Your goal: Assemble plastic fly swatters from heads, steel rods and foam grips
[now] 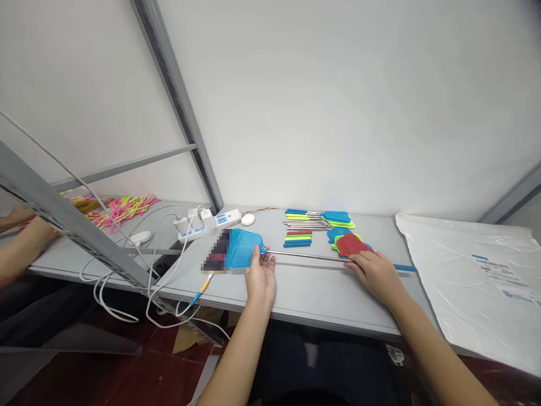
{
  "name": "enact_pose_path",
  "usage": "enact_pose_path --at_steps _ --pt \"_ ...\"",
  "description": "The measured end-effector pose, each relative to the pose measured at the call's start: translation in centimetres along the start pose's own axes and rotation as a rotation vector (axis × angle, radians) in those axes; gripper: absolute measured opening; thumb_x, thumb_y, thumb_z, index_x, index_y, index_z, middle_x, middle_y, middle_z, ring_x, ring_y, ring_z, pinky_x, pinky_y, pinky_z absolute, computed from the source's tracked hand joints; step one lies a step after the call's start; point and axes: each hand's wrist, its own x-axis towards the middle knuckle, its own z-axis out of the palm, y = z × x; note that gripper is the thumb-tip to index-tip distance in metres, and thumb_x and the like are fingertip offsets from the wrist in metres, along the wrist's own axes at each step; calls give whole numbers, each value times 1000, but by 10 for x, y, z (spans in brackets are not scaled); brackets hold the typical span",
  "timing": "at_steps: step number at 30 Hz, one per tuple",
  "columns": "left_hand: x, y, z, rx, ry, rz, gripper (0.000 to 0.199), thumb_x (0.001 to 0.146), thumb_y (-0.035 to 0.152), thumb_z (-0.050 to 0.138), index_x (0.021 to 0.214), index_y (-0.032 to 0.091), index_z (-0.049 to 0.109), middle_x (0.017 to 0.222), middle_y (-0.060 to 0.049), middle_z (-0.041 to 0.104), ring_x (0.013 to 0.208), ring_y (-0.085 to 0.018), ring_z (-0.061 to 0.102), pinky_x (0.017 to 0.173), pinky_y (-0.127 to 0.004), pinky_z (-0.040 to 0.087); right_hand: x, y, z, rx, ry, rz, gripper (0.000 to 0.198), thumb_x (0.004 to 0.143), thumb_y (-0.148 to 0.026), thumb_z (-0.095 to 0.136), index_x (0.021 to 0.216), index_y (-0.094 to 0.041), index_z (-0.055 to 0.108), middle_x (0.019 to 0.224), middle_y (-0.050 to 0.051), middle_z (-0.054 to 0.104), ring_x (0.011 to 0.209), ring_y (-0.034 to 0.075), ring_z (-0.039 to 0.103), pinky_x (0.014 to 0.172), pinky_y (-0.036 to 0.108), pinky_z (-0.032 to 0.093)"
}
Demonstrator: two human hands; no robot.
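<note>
A long fly swatter with a blue mesh head (pixel 245 248), a thin metal rod and a blue grip (pixel 404 268) lies level across both hands, low over the grey table. My left hand (pixel 260 274) pinches it where the rod meets the head. My right hand (pixel 377 274) is closed round the rod close to the blue grip. Just behind the right hand lies a red swatter head (pixel 351 245) on blue and green ones. Farther back are several metal rods (pixel 306 225), loose coloured grips (pixel 298 239) and a blue swatter head (pixel 336 216).
White power strips (pixel 228 218) with cables stand at the back left, by a metal shelf post (pixel 181 107). A white plastic package (pixel 469 270) covers the right end. Far left, another person's hands are near pink and yellow cords (pixel 127 210). Cables hang over the front edge.
</note>
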Motion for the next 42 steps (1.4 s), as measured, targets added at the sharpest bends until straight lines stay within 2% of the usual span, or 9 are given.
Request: enact_pose_path --at_steps 14,18,20,25,27,29,33,38,42 --pt "4 -2 3 122 46 114 28 72 37 74 92 19 66 92 -4 66 77 -11 58 66 -24 46 0 -16 2 -61 80 55 26 94 -34 49 81 -18 64 68 3 63 64 14 54 61 28 30" --pt "-14 -16 8 181 9 95 30 71 39 74 91 19 67 94 -5 67 79 -12 59 63 -22 45 4 -28 4 -56 81 46 28 94 -36 48 79 -18 64 67 2 63 63 13 54 59 27 29" --pt "-29 -28 12 236 -63 36 32 72 41 73 93 17 67 96 -7 67 81 -13 60 61 -22 45 8 -38 6 -40 78 46 29 94 -36 47 78 -19 64 67 2 62 62 13 54 58 27 28" --pt "-49 -44 19 267 -102 -30 35 73 43 72 93 16 67 97 -9 68 83 -15 59 64 -25 47 13 -50 8 -27 87 58 30 95 -36 47 78 -18 64 67 2 63 63 12 55 57 27 28" --pt "-46 -41 18 233 -129 -79 32 72 40 74 91 15 66 94 -8 68 80 -14 59 67 -26 48 12 -47 6 -25 73 49 30 95 -37 47 80 -18 65 68 2 63 64 13 55 60 28 29" --pt "-40 -33 15 175 -104 -104 30 71 37 75 90 16 66 92 -7 68 76 -13 60 69 -27 48 10 -41 4 -5 33 45 30 95 -39 46 84 -18 66 72 3 65 68 14 57 65 28 31" --pt "-23 -13 9 77 -7 -40 24 72 32 74 89 17 65 88 -4 67 76 -11 61 72 -27 47 2 -22 1 53 -27 110 29 94 -41 47 90 -18 65 81 4 67 76 16 59 74 30 33" --pt "-4 7 2 46 35 23 17 78 29 69 89 17 65 87 -3 67 80 -11 61 75 -28 46 -3 -17 2 83 -42 143 31 94 -41 45 91 -17 64 81 5 67 75 17 59 68 27 36" --pt "-8 -3 2 104 23 80 23 74 32 72 91 18 65 90 -4 66 82 -12 61 72 -27 47 0 -34 6 87 -6 131 30 95 -39 44 89 -17 63 80 5 67 74 16 60 62 26 34"
